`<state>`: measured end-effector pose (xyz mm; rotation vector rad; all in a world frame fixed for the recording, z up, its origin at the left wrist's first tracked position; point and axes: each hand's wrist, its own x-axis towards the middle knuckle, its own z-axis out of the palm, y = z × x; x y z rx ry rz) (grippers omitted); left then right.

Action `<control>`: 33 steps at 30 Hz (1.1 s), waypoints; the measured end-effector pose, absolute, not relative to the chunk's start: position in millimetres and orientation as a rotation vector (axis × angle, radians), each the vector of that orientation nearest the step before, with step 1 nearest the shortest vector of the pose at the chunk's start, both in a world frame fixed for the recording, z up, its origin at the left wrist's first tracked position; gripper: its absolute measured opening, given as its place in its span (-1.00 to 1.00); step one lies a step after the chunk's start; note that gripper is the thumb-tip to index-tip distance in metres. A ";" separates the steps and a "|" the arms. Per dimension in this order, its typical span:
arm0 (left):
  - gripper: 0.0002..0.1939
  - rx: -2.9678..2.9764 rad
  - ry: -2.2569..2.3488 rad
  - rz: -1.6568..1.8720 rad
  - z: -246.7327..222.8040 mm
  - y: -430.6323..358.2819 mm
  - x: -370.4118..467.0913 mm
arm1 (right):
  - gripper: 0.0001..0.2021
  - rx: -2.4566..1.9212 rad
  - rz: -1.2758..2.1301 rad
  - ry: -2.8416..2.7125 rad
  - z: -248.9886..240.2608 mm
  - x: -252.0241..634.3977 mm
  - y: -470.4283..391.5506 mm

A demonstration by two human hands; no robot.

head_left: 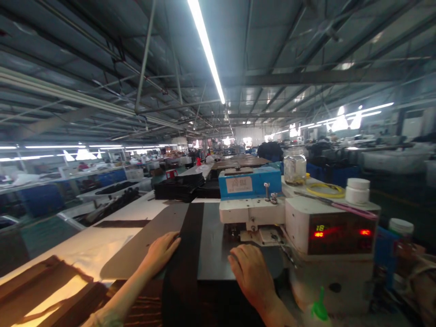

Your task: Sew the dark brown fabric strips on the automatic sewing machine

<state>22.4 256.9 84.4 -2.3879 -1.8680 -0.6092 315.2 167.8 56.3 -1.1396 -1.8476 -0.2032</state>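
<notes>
Left hand (161,252): palm down, fingers together and nearly straight, tips at the left border of the dark strip (186,254). Right hand (251,270): fingers bent over the grey plate (214,256), to the right of the strip and close below the machine head (254,211). The undersides of both hands are hidden; whether either pinches or holds anything cannot be told.

Handling, as judged: the strip is best steadied with light, even pressure from flat left fingers, so that its edges run straight and no crease forms. The right fingers should stand clear of the gap beneath the head, and the near length should hang without drag.

Position and orientation: the strip lies across the plate between the two hands. Its long axis runs away from the person, the far end leaning slightly to the right; the near part passes over the plate's front edge and downward. Which end counts as its front cannot be determined.

Surroundings: the blue-and-white bench machine (298,215) stands at right, its digital display (340,234) lit green and red. A glass jar (294,168) and a white lidded jar (357,191) sit on top. A stack of dark pieces (179,186) lies beyond the plate; brown panels (37,288) lie at near left.
</notes>
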 end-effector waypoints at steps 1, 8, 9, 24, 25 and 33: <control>-0.55 -2.392 -1.851 -0.606 83.9 257.4 22.6 | -0.87 -1.140 -0.219 -1.845 55.8 315.2 168.3; -0.58 -2.376 -1.764 -0.623 83.7 247.7 29.3 | -0.84 -1.151 -0.308 -1.843 53.9 315.2 167.6; -0.58 -2.382 -1.754 -0.628 83.5 246.1 29.8 | -0.83 -1.153 -0.319 -1.843 53.4 315.5 167.8; -0.59 -2.420 -1.757 -0.765 82.1 241.6 28.7 | -0.73 -1.215 -0.417 -1.921 51.7 317.5 170.5; -0.59 -2.416 -1.756 -0.768 81.3 243.3 27.8 | -0.73 -1.222 -0.414 -1.923 53.0 317.2 170.0; -0.57 -2.431 -1.738 -0.691 78.5 251.2 26.0 | -0.73 -1.285 -0.368 -1.940 56.8 316.3 168.0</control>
